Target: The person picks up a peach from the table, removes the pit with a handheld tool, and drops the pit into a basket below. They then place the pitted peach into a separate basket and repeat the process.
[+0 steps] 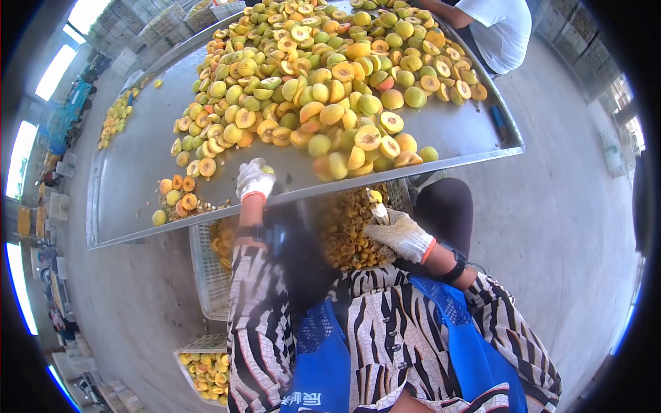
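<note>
My left hand, in a white knit glove, is at the near edge of the metal table. Its fingers are closed on a yellow-green peach piece, mostly hidden by the glove. My right hand, gloved too, grips a small pale hand tool over my lap. A yellow bit of fruit sits at the tool's upper end; the working tip cannot be made out. Halved and whole yellow peaches are heaped across the table. Several cut halves lie left of my left hand.
Below the table edge stands a container of brown-yellow pits and scraps. A white plastic crate is beside it; another crate on the floor holds peaches. A dark-and-blue object lies at the table's right corner. A person in white sits at far right.
</note>
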Action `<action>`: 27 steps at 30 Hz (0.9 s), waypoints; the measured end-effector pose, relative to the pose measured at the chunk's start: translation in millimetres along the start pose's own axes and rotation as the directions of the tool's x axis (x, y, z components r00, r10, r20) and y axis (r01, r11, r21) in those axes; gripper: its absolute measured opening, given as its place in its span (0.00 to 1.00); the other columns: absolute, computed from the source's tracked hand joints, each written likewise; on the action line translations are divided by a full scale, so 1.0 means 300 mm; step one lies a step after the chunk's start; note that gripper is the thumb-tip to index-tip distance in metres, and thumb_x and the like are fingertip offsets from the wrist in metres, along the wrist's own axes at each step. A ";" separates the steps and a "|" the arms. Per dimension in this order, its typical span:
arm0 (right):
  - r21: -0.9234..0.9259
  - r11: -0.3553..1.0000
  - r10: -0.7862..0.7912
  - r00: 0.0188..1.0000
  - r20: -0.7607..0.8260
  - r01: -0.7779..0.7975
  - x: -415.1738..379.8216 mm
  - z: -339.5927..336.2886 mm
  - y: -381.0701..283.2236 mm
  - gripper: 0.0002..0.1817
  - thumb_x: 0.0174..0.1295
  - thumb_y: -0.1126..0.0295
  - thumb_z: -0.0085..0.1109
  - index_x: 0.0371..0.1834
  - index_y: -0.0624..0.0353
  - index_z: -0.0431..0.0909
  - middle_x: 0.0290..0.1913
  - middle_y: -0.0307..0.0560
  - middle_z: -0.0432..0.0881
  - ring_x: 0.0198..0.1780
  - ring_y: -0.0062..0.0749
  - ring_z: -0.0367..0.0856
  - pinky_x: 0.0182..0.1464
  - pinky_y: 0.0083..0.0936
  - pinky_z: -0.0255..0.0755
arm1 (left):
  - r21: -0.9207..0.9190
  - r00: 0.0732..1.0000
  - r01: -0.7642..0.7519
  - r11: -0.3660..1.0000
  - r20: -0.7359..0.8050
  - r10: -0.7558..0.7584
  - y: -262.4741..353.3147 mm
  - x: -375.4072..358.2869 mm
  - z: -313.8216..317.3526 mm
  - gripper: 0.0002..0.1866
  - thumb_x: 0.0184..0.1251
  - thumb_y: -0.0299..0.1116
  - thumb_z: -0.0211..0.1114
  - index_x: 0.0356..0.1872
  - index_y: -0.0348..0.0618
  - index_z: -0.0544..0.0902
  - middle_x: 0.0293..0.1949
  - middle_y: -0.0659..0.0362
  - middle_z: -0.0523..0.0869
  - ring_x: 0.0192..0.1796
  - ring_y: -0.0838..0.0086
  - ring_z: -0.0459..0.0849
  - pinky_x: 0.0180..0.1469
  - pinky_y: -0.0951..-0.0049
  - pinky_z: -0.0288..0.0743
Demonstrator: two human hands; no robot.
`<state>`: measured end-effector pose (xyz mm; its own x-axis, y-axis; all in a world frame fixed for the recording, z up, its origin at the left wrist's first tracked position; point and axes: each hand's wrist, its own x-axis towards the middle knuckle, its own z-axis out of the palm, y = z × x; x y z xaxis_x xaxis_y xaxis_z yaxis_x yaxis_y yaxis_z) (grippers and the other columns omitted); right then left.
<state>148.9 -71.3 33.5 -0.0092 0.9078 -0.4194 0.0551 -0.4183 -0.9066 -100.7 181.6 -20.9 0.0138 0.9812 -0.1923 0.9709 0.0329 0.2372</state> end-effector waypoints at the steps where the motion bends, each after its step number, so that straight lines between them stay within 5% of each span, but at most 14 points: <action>1: 0.013 1.000 -0.011 1.000 -0.013 0.011 -0.011 0.000 -0.027 0.12 0.63 0.61 0.65 0.39 0.57 0.76 0.23 0.36 0.76 0.19 0.18 0.72 0.20 0.19 0.67 | -0.023 1.000 -0.023 0.999 -0.006 0.023 -0.072 0.031 0.000 0.26 0.57 0.37 0.69 0.59 0.47 0.80 0.56 0.50 0.81 0.59 0.61 0.82 0.58 0.63 0.77; 3: 0.081 0.997 -0.004 0.998 -0.055 0.008 -0.038 0.003 -0.093 0.12 0.64 0.62 0.64 0.39 0.57 0.76 0.23 0.36 0.76 0.18 0.17 0.71 0.20 0.19 0.67 | -0.483 0.997 0.072 0.873 0.070 -0.043 -0.147 0.023 -0.041 0.22 0.61 0.33 0.66 0.56 0.39 0.81 0.50 0.51 0.85 0.49 0.68 0.86 0.51 0.71 0.81; 4: 0.121 0.992 -0.009 0.995 -0.103 0.022 -0.041 0.011 -0.109 0.11 0.64 0.62 0.64 0.39 0.57 0.76 0.23 0.35 0.76 0.18 0.17 0.71 0.20 0.19 0.66 | -0.666 1.000 -0.008 0.746 -0.016 -0.004 -0.261 0.097 0.043 0.20 0.64 0.30 0.63 0.56 0.36 0.80 0.45 0.55 0.87 0.40 0.71 0.86 0.42 0.72 0.82; 6: 0.181 0.980 -0.041 0.975 -0.217 0.082 -0.042 0.035 -0.128 0.11 0.64 0.63 0.64 0.39 0.57 0.76 0.23 0.35 0.75 0.18 0.17 0.70 0.19 0.18 0.65 | -0.928 0.994 0.113 0.356 0.106 -0.038 -0.230 0.008 -0.042 0.20 0.65 0.29 0.61 0.57 0.37 0.79 0.46 0.54 0.86 0.40 0.67 0.86 0.40 0.68 0.82; 7: 0.199 0.972 -0.066 0.958 -0.280 0.126 -0.042 0.048 -0.124 0.10 0.65 0.64 0.64 0.39 0.57 0.76 0.23 0.34 0.75 0.17 0.16 0.70 0.19 0.18 0.65 | -0.977 0.985 0.174 0.124 0.171 -0.032 -0.212 -0.035 -0.068 0.20 0.65 0.28 0.60 0.58 0.38 0.78 0.46 0.54 0.85 0.39 0.65 0.85 0.39 0.67 0.81; 8: -0.046 0.931 -0.348 0.846 -0.405 0.361 -0.004 0.056 -0.046 0.13 0.66 0.60 0.60 0.38 0.59 0.77 0.25 0.42 0.81 0.21 0.28 0.79 0.24 0.26 0.72 | -0.987 0.989 0.146 -0.065 0.144 0.046 -0.193 -0.064 -0.065 0.18 0.69 0.35 0.56 0.55 0.38 0.77 0.42 0.52 0.84 0.34 0.63 0.84 0.34 0.65 0.80; 9: -0.340 0.907 -0.350 0.893 -0.285 0.248 0.009 0.050 -0.045 0.14 0.66 0.59 0.59 0.39 0.60 0.78 0.28 0.47 0.82 0.25 0.35 0.81 0.28 0.31 0.74 | -0.964 0.977 0.201 -0.174 0.185 0.104 -0.173 -0.093 -0.066 0.18 0.70 0.38 0.54 0.53 0.37 0.77 0.42 0.52 0.84 0.34 0.62 0.83 0.34 0.64 0.80; 11: -0.826 0.560 -0.223 0.972 -0.079 0.061 0.029 0.029 -0.058 0.17 0.65 0.56 0.57 0.39 0.61 0.79 0.32 0.57 0.85 0.33 0.48 0.85 0.36 0.39 0.78 | -0.870 0.940 0.323 -0.374 0.250 0.231 -0.123 -0.167 -0.071 0.20 0.71 0.44 0.51 0.50 0.37 0.78 0.40 0.50 0.83 0.33 0.61 0.83 0.33 0.63 0.80; 12: -0.741 0.671 -0.043 0.999 0.000 0.029 0.018 0.015 -0.072 0.19 0.64 0.54 0.55 0.40 0.60 0.81 0.38 0.64 0.83 0.44 0.58 0.83 0.46 0.47 0.77 | -0.809 0.917 0.395 -0.434 0.318 0.242 -0.073 -0.214 -0.082 0.25 0.73 0.51 0.47 0.46 0.36 0.78 0.38 0.48 0.83 0.33 0.59 0.83 0.32 0.62 0.80; 13: -0.711 0.702 -0.072 0.997 -0.032 0.028 0.020 0.024 -0.068 0.18 0.64 0.55 0.56 0.41 0.60 0.80 0.38 0.63 0.84 0.44 0.59 0.83 0.46 0.47 0.77 | -0.772 0.907 0.421 -0.477 0.373 0.196 -0.006 -0.274 -0.108 0.25 0.74 0.53 0.49 0.45 0.36 0.78 0.36 0.48 0.83 0.33 0.58 0.83 0.32 0.62 0.81; 21: -0.649 0.754 -0.210 0.974 -0.085 0.105 0.066 0.131 -0.099 0.17 0.63 0.56 0.60 0.45 0.59 0.77 0.37 0.60 0.84 0.42 0.59 0.83 0.45 0.48 0.76 | -0.614 0.846 0.532 -0.583 0.421 0.328 0.153 -0.425 0.045 0.20 0.77 0.47 0.48 0.43 0.38 0.78 0.37 0.49 0.83 0.39 0.54 0.83 0.43 0.55 0.82; 22: -0.649 0.757 -0.179 0.980 -0.085 0.082 0.076 0.139 -0.084 0.18 0.62 0.57 0.61 0.47 0.58 0.76 0.38 0.60 0.84 0.42 0.58 0.83 0.45 0.48 0.76 | -0.720 0.870 0.492 -0.489 0.396 0.293 0.171 -0.448 0.040 0.18 0.77 0.44 0.48 0.45 0.38 0.78 0.40 0.49 0.83 0.43 0.55 0.83 0.48 0.53 0.80; 24: -0.647 0.755 -0.159 0.987 -0.030 0.102 0.087 0.148 -0.071 0.19 0.62 0.58 0.61 0.50 0.58 0.75 0.39 0.60 0.84 0.43 0.58 0.83 0.46 0.48 0.77 | -0.986 0.958 0.145 -0.087 0.118 0.261 0.180 -0.467 0.081 0.18 0.77 0.43 0.48 0.46 0.38 0.78 0.41 0.49 0.83 0.43 0.55 0.83 0.49 0.52 0.79; 27: -0.601 0.771 -0.259 0.966 0.009 0.212 0.086 0.157 -0.043 0.22 0.60 0.61 0.62 0.56 0.56 0.73 0.41 0.61 0.83 0.45 0.58 0.82 0.47 0.47 0.76 | -0.999 0.955 0.036 -0.019 0.029 0.296 0.204 -0.501 0.107 0.18 0.77 0.42 0.46 0.48 0.37 0.78 0.42 0.49 0.83 0.43 0.55 0.83 0.49 0.53 0.79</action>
<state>101.0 -43.9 32.2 -0.0324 0.9848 -0.1708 0.6404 -0.1107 -0.7600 -35.8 30.0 -8.2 0.3074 0.9411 -0.1405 -0.2570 0.2243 0.9400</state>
